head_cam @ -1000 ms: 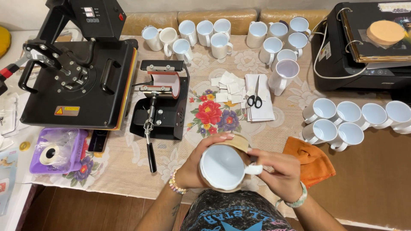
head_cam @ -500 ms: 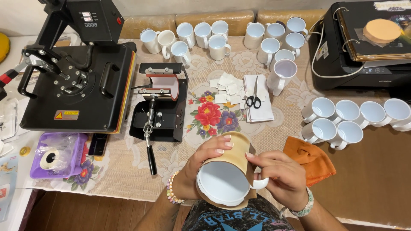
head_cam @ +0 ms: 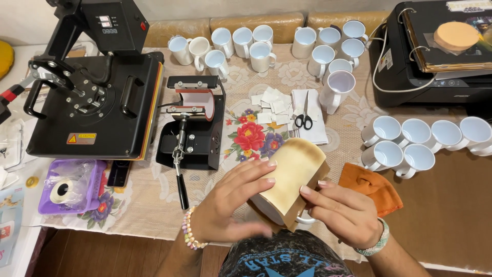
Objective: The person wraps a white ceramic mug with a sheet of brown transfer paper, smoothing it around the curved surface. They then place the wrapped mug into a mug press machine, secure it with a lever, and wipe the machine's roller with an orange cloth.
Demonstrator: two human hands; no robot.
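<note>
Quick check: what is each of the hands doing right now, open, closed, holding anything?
Left hand: closed around the paper-wrapped mug, fingers spread over the browned paper.
Right hand: fingertips pinching the paper's edge on the mug, near its handle.

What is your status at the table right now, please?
Left hand and right hand both hold the paper-wrapped mug above the table edge. Orange cloth beside the right hand. Mug press ahead, nothing between.
</note>
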